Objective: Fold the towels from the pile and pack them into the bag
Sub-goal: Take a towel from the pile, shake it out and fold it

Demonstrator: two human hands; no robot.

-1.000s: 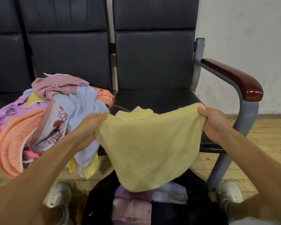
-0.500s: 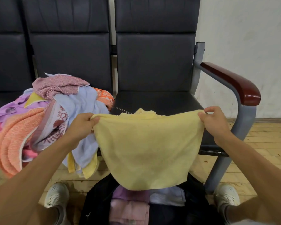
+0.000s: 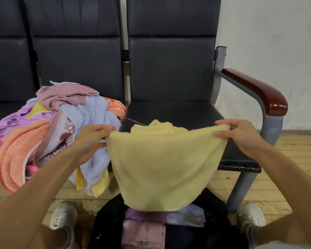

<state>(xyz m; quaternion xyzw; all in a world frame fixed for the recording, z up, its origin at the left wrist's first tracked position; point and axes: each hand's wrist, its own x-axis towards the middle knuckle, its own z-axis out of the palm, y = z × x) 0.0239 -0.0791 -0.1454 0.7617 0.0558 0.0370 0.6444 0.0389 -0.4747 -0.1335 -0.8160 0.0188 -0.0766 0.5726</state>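
Yellow towel (image 3: pixel 165 166) hangs pinched between left hand (image 3: pixel 92 139) at nine o'clock and right hand (image 3: pixel 241 135) at three, above the bag (image 3: pixel 214 230).

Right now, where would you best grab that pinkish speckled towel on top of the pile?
Probably by the raised fold at the top of the pinkish speckled towel, reaching down from above: it lies uppermost on the towel pile, crumpled, with nothing covering it.

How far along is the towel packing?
Partly done. Folded lilac, pink and pale blue towels already lie in the black bag. The left hand and right hand hold a yellow towel stretched by its top corners, half folded. A big mixed pile on the seat remains.
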